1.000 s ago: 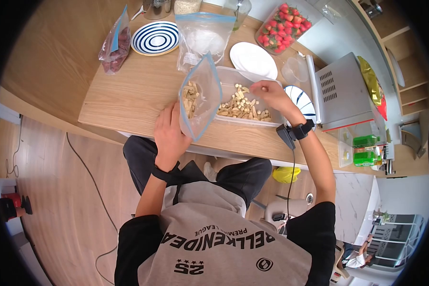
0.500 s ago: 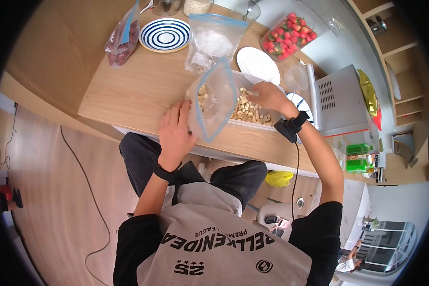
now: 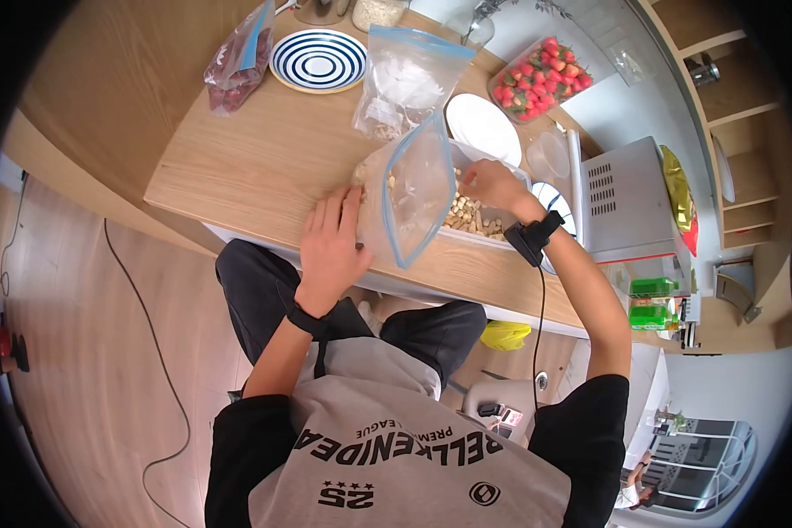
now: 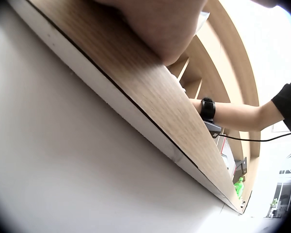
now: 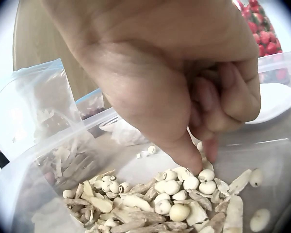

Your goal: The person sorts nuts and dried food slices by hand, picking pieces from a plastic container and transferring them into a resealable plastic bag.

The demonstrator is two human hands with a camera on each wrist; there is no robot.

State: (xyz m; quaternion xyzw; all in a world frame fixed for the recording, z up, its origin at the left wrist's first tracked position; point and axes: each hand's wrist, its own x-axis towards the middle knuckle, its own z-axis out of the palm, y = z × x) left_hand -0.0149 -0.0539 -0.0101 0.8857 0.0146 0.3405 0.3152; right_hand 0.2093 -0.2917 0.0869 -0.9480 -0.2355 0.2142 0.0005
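Observation:
My left hand (image 3: 333, 242) lies at the near left of an upright, open zip bag (image 3: 422, 189), its straight fingers against the bag's side. Pale dried slices show inside the bag in the right wrist view. Right beside it stands a translucent plastic box (image 3: 477, 238) with lotus seeds (image 5: 171, 187) and dried root slices (image 5: 140, 216) mixed together. My right hand (image 3: 495, 187) reaches down into this box. Thumb and index finger pinch at a lotus seed (image 5: 206, 175) on top of the pile, while the other fingers are curled into the palm.
Behind stand a bag of dark red dried fruit (image 3: 238, 81), a blue-ringed plate (image 3: 319, 62), another zip bag (image 3: 407, 84) with white contents, a white plate (image 3: 484, 132) and a tub of strawberries (image 3: 541, 81). A grey appliance (image 3: 623, 198) flanks the right arm.
The head view has shifted, moving the scene rightward. The open bag now covers more of the box, and the left hand has stayed by it. Inside the box, the right fingers have moved closer to the bag.

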